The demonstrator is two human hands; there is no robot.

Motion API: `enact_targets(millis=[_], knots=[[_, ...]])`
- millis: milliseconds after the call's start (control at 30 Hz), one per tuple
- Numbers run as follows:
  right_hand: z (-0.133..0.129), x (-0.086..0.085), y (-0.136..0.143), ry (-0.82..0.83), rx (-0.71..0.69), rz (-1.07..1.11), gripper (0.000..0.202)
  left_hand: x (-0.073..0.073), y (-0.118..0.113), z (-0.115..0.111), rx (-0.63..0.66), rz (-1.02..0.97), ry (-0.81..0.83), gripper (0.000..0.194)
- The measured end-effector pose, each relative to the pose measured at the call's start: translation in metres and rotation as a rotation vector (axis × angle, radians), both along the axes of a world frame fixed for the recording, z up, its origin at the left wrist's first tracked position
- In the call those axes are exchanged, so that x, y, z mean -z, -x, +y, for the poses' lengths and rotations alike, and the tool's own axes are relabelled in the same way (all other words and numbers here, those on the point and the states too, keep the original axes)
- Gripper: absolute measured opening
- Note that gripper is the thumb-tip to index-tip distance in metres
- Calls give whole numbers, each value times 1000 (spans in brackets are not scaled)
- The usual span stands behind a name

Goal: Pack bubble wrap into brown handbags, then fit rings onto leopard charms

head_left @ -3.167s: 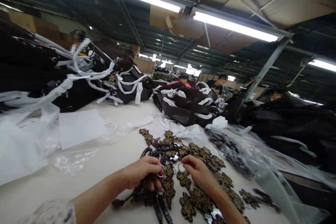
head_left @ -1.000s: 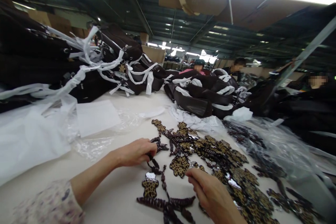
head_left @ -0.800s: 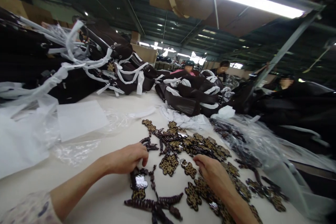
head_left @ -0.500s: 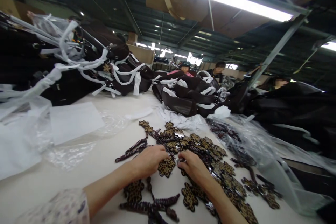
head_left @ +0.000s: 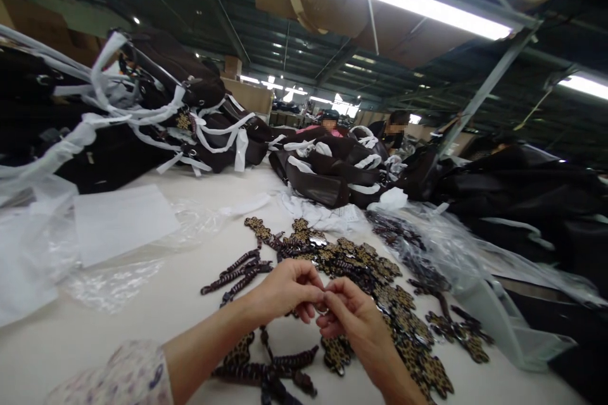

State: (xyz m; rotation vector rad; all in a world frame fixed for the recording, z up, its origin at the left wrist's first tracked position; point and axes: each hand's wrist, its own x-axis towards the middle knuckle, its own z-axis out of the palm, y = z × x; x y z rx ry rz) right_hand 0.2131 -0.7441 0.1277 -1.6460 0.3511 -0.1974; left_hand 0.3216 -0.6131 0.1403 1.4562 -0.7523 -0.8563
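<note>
My left hand [head_left: 291, 291] and my right hand [head_left: 354, 313] meet fingertip to fingertip over a pile of leopard-print, bear-shaped charms [head_left: 396, 297]. Between their pinched fingers shows a small metal ring [head_left: 322, 311]; both hands seem to hold it. Whether a charm hangs from it is hidden by the fingers. Dark braided cords [head_left: 232, 272] lie left of the pile, and more cords [head_left: 266, 370] lie below my left forearm.
Dark bags with white-wrapped handles [head_left: 313, 171] are heaped at the back and left. White paper [head_left: 124, 223] and clear plastic lie left. A translucent bin [head_left: 515, 329] stands right. People [head_left: 394, 130] are visible behind the bags.
Both hands have come together, fingertips touching around the ring. The charm that was under my left fingers is now mostly out of sight. The view has shifted slightly.
</note>
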Motion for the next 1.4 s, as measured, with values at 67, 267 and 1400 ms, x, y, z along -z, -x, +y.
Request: enact_targets(millis=[67,267,1400], knots=[[4,2,9,-102,35,-51,46,-4,5,2,-57,174,55,31],[6,17,26,-137,164,-241,36,-8,22,2,-152,322,115,34],[-13,8,37,513,-4,-388,14,-7,24,4,87,190,64,23]])
